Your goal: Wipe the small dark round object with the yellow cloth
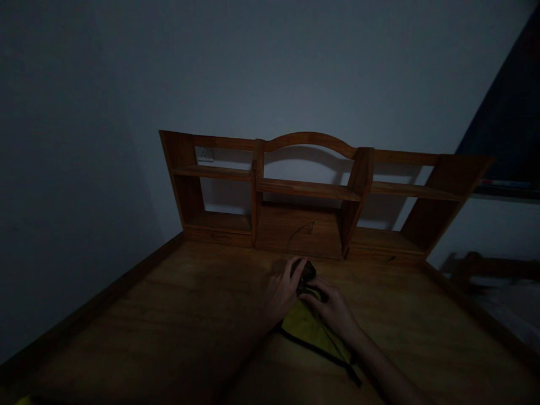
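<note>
Bottom-left corner: sliver of something yellow [23, 400], cut off by frame edge. Yellow cloth [310, 326] with black trim lies on the wooden counter [160, 315], mid-width, under and between the hands; black strap end [353, 374] trails toward the near right. Right hand [333, 306]: grip closed, thumb and fingers pinching the cloth's black-edged far end. Left hand [282, 289]: grip curled round a dark glossy object [310, 271] just beyond the cloth, touching its far end; too dim to say what it is. Farther: wooden shelf unit [310, 190] along the counter's back edge, three bays, arched rail over the middle one. Thin curved line shows against its middle panel; can't tell what. Wall socket [205, 153] behind left bay, pale wall [253, 73] behind everything.
</note>
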Available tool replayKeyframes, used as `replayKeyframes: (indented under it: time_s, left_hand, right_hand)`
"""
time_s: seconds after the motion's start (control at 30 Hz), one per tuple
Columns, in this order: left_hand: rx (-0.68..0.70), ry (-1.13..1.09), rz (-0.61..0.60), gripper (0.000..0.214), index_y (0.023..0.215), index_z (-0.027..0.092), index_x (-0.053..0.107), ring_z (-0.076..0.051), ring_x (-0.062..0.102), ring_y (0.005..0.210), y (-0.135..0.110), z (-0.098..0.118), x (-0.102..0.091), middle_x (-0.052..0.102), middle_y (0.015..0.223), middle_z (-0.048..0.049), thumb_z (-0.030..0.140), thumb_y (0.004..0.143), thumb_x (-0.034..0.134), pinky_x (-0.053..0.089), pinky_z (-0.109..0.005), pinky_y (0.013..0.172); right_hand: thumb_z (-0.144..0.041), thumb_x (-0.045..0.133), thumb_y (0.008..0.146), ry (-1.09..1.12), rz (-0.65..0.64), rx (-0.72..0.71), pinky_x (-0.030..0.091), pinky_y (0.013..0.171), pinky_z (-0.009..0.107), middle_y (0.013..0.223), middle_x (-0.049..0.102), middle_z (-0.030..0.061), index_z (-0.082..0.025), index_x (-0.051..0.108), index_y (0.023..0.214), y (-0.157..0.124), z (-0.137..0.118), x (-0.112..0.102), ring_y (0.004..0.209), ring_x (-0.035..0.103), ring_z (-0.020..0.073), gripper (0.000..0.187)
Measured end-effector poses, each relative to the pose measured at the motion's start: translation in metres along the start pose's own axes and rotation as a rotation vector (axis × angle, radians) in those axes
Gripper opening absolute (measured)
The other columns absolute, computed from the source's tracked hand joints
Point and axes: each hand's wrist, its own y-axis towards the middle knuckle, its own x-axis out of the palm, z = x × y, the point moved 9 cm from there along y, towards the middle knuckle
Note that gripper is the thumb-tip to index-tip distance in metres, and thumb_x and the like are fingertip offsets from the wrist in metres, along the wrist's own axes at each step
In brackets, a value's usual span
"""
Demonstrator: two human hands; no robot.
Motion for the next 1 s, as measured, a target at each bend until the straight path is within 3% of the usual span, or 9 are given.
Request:
replayKeyframes:
  time_s: [0.47, 1.0]
  left_hand:
    - [-0.027, -0.003, 0.010, 0.078, 0.144, 0.030, 0.013, -0.024, 0.056, 0.109, 0.0006, -0.0035, 0.0025, 0.032, 0.144, -0.0065, 0.020, 0.080, 0.056, 0.052, -0.036, 0.085]
    - [-0.052, -0.017, 0.021, 0.076, 0.144, 0.031, 0.016, -0.024, 0.055, 0.109, 0.0008, -0.0049, 0.0046, 0.034, 0.142, -0.0057, 0.025, 0.080, 0.057, 0.052, -0.036, 0.085]
  right_hand:
    - [-0.028, 0.053, 0.091, -0.044, -0.087, -0.080, 0.042, 0.099, 0.039, 0.121, 0.060, 0.0065, -0.026, 0.058, 0.116, -0.0019, -0.0107, 0.0070, 0.114, 0.053, 0.0227, 0.025]
    - [-0.026, 0.060, 0.085, -0.033, -0.030, -0.046, 0.046, 0.089, 0.034, 0.109, 0.062, 0.0044, -0.024, 0.057, 0.103, -0.0004, -0.0077, 0.0003, 0.102, 0.058, 0.0215, 0.018]
